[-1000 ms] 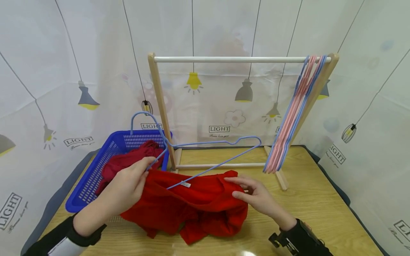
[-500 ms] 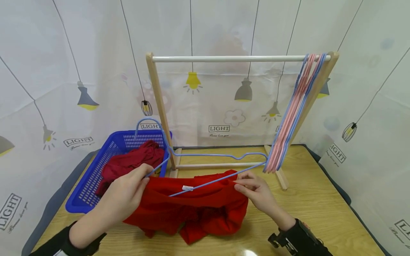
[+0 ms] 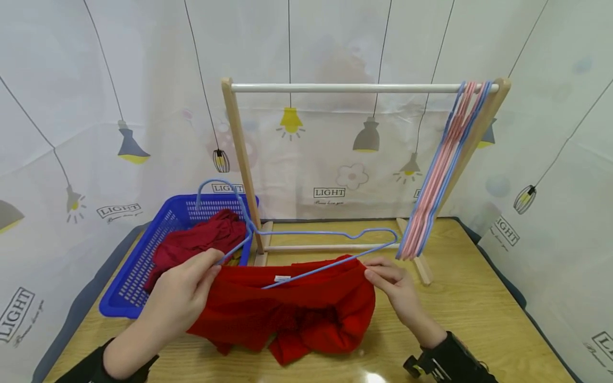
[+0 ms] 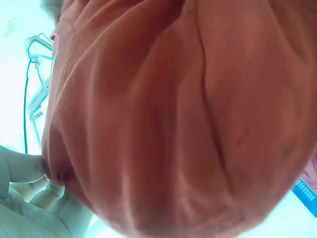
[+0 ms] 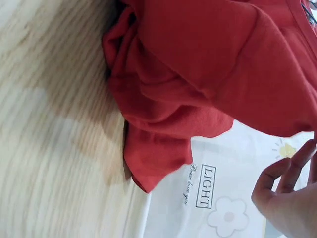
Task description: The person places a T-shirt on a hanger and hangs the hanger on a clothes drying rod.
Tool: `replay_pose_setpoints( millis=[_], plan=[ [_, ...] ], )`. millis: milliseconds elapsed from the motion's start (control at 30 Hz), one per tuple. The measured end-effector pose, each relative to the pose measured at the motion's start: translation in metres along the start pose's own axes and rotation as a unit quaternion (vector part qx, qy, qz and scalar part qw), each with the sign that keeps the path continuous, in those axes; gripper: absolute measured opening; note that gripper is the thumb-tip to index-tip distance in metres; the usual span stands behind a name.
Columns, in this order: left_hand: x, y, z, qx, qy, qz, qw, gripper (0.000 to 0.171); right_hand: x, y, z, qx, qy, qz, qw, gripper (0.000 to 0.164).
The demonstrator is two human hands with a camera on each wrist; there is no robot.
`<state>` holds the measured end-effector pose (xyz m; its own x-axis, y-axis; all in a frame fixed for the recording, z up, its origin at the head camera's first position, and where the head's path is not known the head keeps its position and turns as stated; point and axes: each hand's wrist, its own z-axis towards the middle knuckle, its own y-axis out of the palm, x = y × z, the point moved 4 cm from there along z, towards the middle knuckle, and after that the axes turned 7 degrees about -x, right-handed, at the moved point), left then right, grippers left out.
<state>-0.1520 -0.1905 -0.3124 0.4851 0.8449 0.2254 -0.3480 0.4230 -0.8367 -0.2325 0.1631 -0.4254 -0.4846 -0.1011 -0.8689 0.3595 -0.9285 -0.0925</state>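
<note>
A red shirt (image 3: 239,306) with a white label lies bunched over the front of the table, its neck opening held up. My left hand (image 3: 184,287) pinches the shirt's left edge together with the lower left arm of a blue clothes hanger (image 3: 311,232). The hanger's hook points up and left; its bottom bar runs into the neck opening, where part of it is hidden, while its right end stays outside above the cloth. At the right corner of the neckline, my right hand (image 3: 397,290) pinches the fabric between thumb and fingers. Both wrist views show red cloth (image 5: 183,74) hanging from the fingers.
Behind stands a wooden rack with a white top rail (image 3: 345,88). Several pink and blue hangers (image 3: 438,170) hang bunched at its right end. A blue basket (image 3: 117,298) with dark red clothing (image 3: 196,239) sits on the left.
The hanger's right end has dropped and shifted slightly right. My right hand has closed its fingers on the shirt's neckline and drawn it right, pulling the opening straighter.
</note>
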Motion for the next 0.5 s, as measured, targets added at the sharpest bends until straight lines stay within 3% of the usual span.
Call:
replay_pose_setpoints(
  millis=[200,500],
  plan=[
    [-0.009,-0.001,-0.005,0.010,-0.005,0.007,0.9999,0.025,-0.002,-0.003,-0.001,0.012,-0.010,-0.012,1.000,0.020],
    [-0.018,-0.001,-0.013,0.027,0.013,0.040,0.9987,0.031,-0.005,-0.007,-0.006,0.022,-0.036,0.015,0.999,0.028]
  ],
)
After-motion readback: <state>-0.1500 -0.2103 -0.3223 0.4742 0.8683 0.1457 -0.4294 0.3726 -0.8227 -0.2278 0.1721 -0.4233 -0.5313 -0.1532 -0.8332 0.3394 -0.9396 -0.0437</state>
